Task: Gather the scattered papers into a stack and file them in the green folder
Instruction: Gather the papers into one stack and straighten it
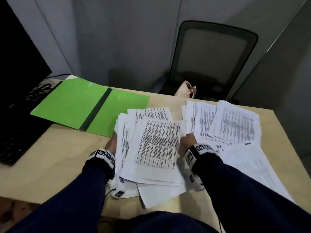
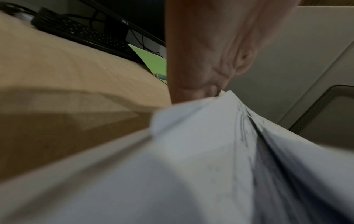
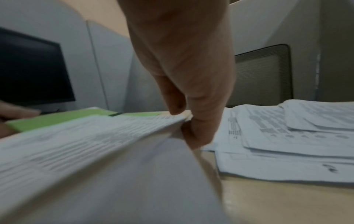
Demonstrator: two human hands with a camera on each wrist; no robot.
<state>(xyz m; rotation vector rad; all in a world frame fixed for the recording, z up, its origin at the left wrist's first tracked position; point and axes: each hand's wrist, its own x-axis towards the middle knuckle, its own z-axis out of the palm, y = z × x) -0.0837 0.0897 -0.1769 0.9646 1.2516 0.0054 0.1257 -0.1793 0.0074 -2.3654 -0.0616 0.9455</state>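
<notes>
Left hand: is gripping the left edge of the bundle, fingers under the sheets and thumb on top, as the left wrist view shows.
Right hand: is pinching the bundle's right edge, thumb above and fingers curled below, seen close in the right wrist view.
Grip: both hands are closing on the same uneven bundle of printed sheets, its corners sticking out at different angles.
Bundle: is being held between the two hands over the near middle of the bench, its lower sheets trailing toward the person.
Loose papers: are lying overlapped on the right side of the bench, just beside the right hand.
Folder: is lying open and flat at the far left of the bench, dark spine up the middle, its right corner tucked under the bundle's far edge.
Surroundings: a keyboard and monitor are sitting at the left; a mesh chair is standing behind the bench.
</notes>
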